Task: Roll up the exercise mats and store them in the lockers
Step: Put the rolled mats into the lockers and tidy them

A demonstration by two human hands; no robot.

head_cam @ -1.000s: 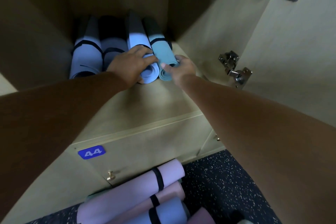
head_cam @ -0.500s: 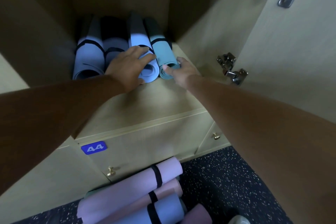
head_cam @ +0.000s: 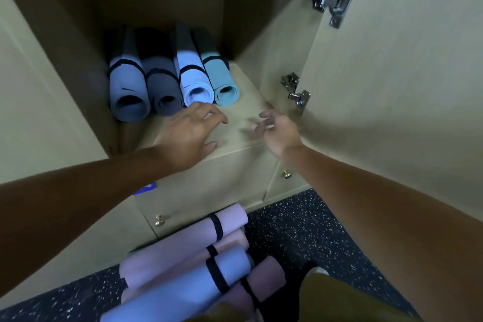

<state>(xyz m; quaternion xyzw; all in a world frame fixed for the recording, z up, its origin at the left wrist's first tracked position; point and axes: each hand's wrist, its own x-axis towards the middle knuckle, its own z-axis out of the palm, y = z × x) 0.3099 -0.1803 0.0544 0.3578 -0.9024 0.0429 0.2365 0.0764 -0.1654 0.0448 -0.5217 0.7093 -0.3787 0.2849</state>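
Note:
Several rolled mats lie side by side inside the open locker [head_cam: 243, 125]: a blue mat [head_cam: 128, 91], a grey mat [head_cam: 164, 86], a light blue mat [head_cam: 194, 83] and a teal mat [head_cam: 222, 81], each bound with a black strap. My left hand [head_cam: 190, 133] hovers over the locker floor in front of the light blue mat, fingers relaxed, holding nothing. My right hand [head_cam: 277, 128] is blurred, just right of it near the front edge, also empty. A pile of rolled pink mats [head_cam: 183, 248] and a blue floor mat [head_cam: 193, 285] lies on the floor below.
The locker door [head_cam: 392, 73] stands open on the right with metal hinges [head_cam: 329, 0]. Below are closed lockers with small brass knobs [head_cam: 159, 221]. The floor [head_cam: 300, 230] is dark speckled rubber.
Both hands have let go of the light blue and teal mats and pulled back toward the locker's front edge. The mats stay in place.

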